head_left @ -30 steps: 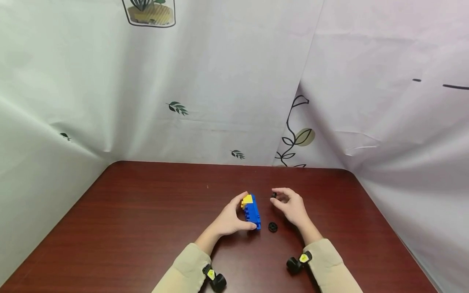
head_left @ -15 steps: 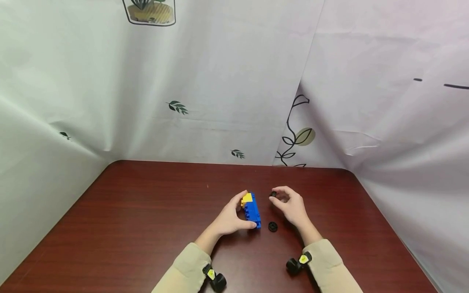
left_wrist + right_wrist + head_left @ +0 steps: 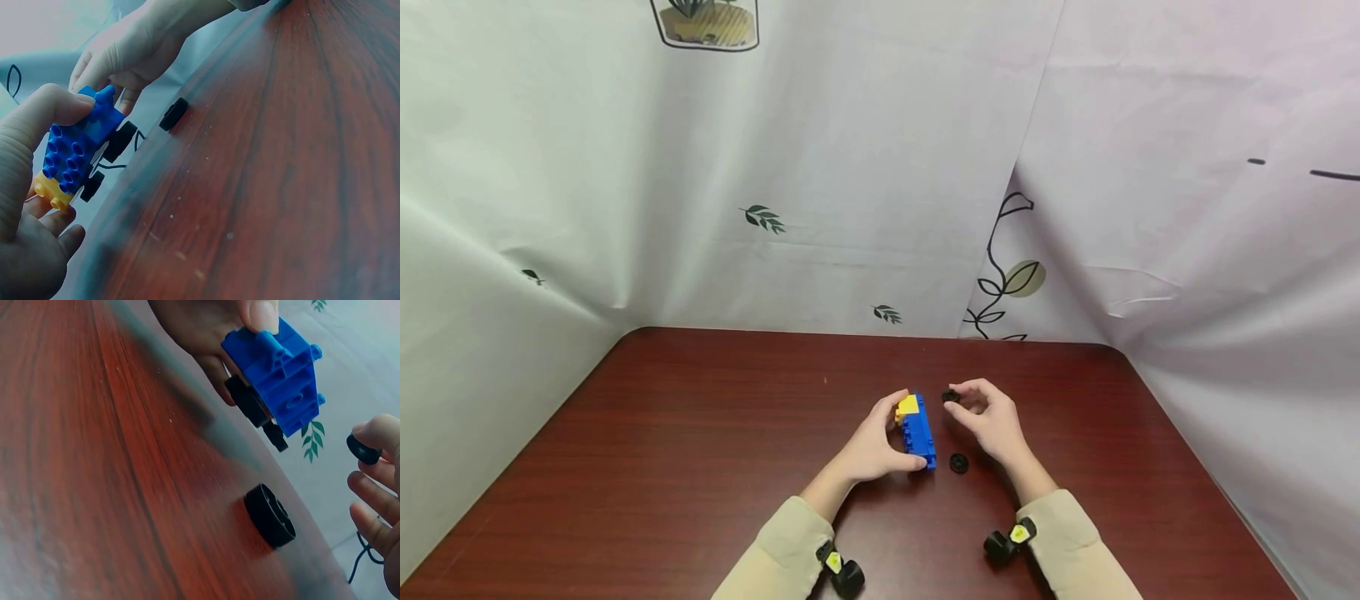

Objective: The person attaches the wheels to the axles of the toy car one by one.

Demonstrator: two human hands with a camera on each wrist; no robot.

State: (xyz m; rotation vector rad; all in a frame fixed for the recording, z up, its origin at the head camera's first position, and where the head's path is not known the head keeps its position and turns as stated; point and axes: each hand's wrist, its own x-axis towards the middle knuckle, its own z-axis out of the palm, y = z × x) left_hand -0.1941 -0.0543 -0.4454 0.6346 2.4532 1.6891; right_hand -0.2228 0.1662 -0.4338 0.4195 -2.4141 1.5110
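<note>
My left hand (image 3: 868, 450) grips a toy car body of blue building bricks (image 3: 917, 435), thumb at its near end and fingers at the far end. A yellow brick (image 3: 907, 406) is joined to the far end. The left wrist view shows studs on the blue brick and two black wheels (image 3: 120, 142) along its lower side. Its hollow, ribbed underside (image 3: 284, 384) faces the right wrist camera. To the right, my right hand (image 3: 994, 423) pinches a small black wheel (image 3: 951, 396) between thumb and fingertips, apart from the car. Between the hands, another black wheel (image 3: 958, 463) lies on the table.
Both hands are over a dark red-brown wooden table (image 3: 700, 467). A pale cloth (image 3: 850, 167) printed with leaves hangs behind it and at its sides. Black wrist cameras (image 3: 1000, 547) are strapped at both sleeve cuffs.
My right hand has moved slightly left with the pinched wheel, closer to the car's far end, and the wheel has turned. My left hand and the wheel on the table have hardly moved.
</note>
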